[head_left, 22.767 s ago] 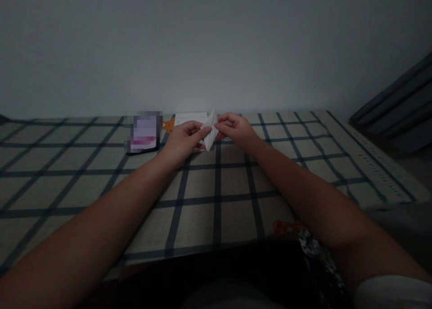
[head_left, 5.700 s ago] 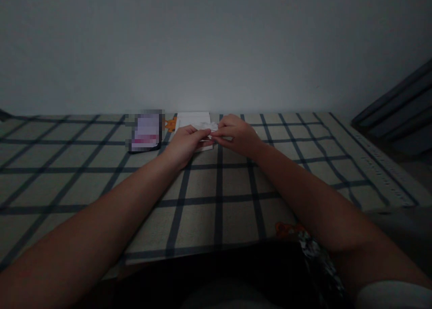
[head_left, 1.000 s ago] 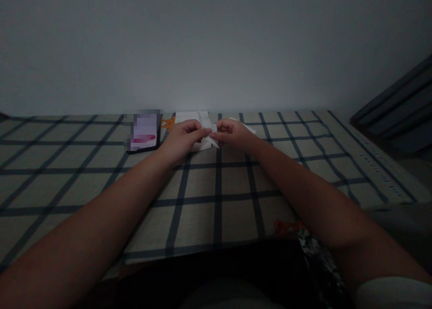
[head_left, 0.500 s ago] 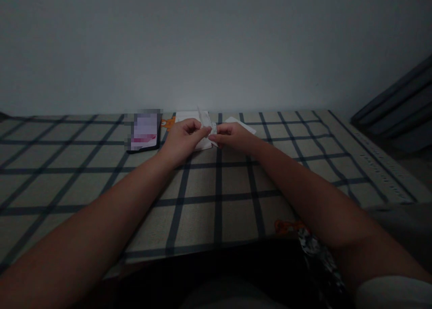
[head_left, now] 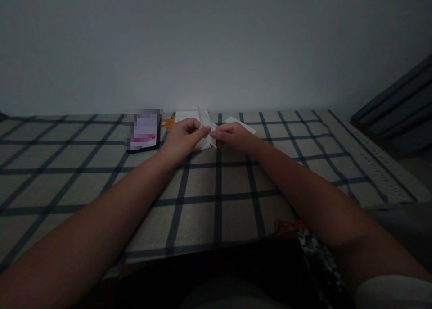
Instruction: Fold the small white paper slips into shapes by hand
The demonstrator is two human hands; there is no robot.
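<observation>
Between my two hands is a small piece of crumpled white paper (head_left: 205,119), with one thin corner standing up. My left hand (head_left: 184,140) pinches its left side between thumb and fingers. From the right, my right hand (head_left: 232,135) pinches its edge, with the fingertips of both hands close together. Beneath them lies a white sheet (head_left: 184,114) on the checked cloth, partly covered by my left hand. Another flat white piece of paper (head_left: 248,126) lies just behind my right hand.
A phone (head_left: 145,131) with a lit, partly blurred screen rests left of my hands. The checked tablecloth (head_left: 236,178), with orange bear prints, covers the table. A pale wall (head_left: 216,43) rises behind it, and dark folded fabric (head_left: 401,106) hangs at the right.
My right thumb and fingers have shifted slightly on the crumpled paper. My left hand and the things around it stay nearly in place.
</observation>
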